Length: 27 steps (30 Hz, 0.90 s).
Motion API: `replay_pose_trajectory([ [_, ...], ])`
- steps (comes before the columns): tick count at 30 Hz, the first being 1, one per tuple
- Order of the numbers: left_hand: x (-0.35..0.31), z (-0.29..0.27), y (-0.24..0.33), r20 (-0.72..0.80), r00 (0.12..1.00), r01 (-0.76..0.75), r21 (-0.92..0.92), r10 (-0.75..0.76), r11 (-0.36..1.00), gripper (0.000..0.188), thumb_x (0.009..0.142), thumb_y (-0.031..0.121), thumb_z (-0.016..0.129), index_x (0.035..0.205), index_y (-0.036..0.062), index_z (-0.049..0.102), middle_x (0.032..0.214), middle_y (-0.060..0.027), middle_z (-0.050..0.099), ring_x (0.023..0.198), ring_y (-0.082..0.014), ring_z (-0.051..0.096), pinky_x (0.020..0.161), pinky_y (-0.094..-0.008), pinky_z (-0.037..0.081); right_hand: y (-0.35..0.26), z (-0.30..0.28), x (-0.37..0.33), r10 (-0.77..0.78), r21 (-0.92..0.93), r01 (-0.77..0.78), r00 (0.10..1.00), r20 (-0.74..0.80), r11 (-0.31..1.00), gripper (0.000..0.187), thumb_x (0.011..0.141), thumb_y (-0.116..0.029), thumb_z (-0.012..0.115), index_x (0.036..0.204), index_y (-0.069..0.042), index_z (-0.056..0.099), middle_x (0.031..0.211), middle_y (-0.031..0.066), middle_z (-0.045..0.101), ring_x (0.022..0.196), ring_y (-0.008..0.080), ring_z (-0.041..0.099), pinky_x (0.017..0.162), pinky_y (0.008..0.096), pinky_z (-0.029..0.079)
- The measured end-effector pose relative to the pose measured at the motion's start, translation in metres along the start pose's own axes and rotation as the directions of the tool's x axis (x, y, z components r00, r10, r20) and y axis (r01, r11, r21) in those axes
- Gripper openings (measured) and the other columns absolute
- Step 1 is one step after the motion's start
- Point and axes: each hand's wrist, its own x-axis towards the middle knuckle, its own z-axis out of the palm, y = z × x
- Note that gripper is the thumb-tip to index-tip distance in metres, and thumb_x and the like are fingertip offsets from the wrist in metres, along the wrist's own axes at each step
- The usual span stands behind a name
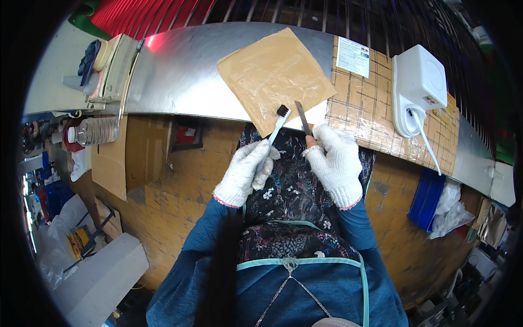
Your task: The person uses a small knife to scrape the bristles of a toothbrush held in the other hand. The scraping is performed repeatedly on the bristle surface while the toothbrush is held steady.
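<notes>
My left hand [249, 166], in a white knit glove with a red-edged cuff, is closed round the handle of a toothbrush [277, 126] with a pale handle and dark bristles. The bristle end points up and away from me. In my right hand [336, 163], gloved the same way with some bare fingertip showing, is a narrow flat metal blade [302, 116], its tip pointing away. Its lower end is hidden in my fingers. Brush and blade are apart, both over the near edge of a tape-covered brown cardboard sheet [272, 71] on the metal bench.
The metal bench [185, 71] runs across ahead. To the right, taped cardboard [359, 109] carries a printed sheet [352, 56] and a white device with a cable [417, 82]. A clear bottle [98, 131], an open carton [144, 155] and a blue bin [427, 199] are at the sides.
</notes>
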Motion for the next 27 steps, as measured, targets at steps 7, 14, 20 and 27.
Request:
replay_pose_trajectory([
  [7, -0.018, -0.008, 0.011, 0.126, 0.985, -0.087, -0.201, 0.114, 0.976, 0.038, 0.105, 0.035, 0.050, 0.097, -0.0007, 0.062, 0.057, 0.0005, 0.048, 0.037, -0.0057, 0.034, 0.033, -0.0212, 0.026, 0.028, -0.017, 0.028, 0.070, -0.007, -0.071, 0.991, -0.114, 0.997, 0.018, 0.090, -0.015, 0.066, 0.101, 0.000, 0.067, 0.063, 0.0105, 0.058, 0.052, 0.0174, 0.054, 0.054, 0.0330, 0.044],
  [14, -0.014, -0.024, 0.029, -0.309, 0.896, -0.295, 0.122, 0.319, 0.948, 0.031, 0.096, 0.031, 0.067, 0.102, 0.0004, 0.066, 0.067, -0.0027, 0.063, 0.038, -0.0030, 0.040, 0.033, -0.0191, 0.027, 0.055, -0.027, 0.046, 0.093, -0.442, -0.249, 0.934, -0.345, 0.862, 0.019, 0.084, -0.021, 0.069, 0.099, -0.009, 0.068, 0.088, 0.0150, 0.064, 0.080, 0.0292, 0.061, 0.072, 0.0445, 0.045],
  [20, 0.004, 0.003, 0.012, -0.264, 0.923, -0.258, 0.114, 0.279, 0.960, 0.029, 0.091, 0.023, 0.073, 0.106, -0.0003, 0.067, 0.079, -0.0059, 0.069, 0.044, -0.0030, 0.048, 0.036, -0.0182, 0.034, 0.040, -0.006, 0.062, -0.092, -0.578, -0.091, 0.955, -0.280, 0.811, 0.028, 0.084, -0.033, 0.069, 0.103, -0.012, 0.071, 0.105, 0.0176, 0.064, 0.103, 0.0359, 0.055, 0.089, 0.0475, 0.042],
  [27, 0.000, -0.023, 0.017, -0.314, 0.875, -0.367, 0.063, 0.368, 0.928, 0.030, 0.089, 0.019, 0.075, 0.107, -0.0024, 0.063, 0.079, -0.0064, 0.069, 0.044, -0.0031, 0.046, 0.037, -0.0185, 0.034, 0.009, 0.017, 0.098, -0.097, -0.440, 0.050, 0.992, -0.086, 0.897, 0.035, 0.083, -0.036, 0.067, 0.093, -0.003, 0.069, 0.089, 0.0195, 0.065, 0.088, 0.0365, 0.059, 0.077, 0.0492, 0.046],
])
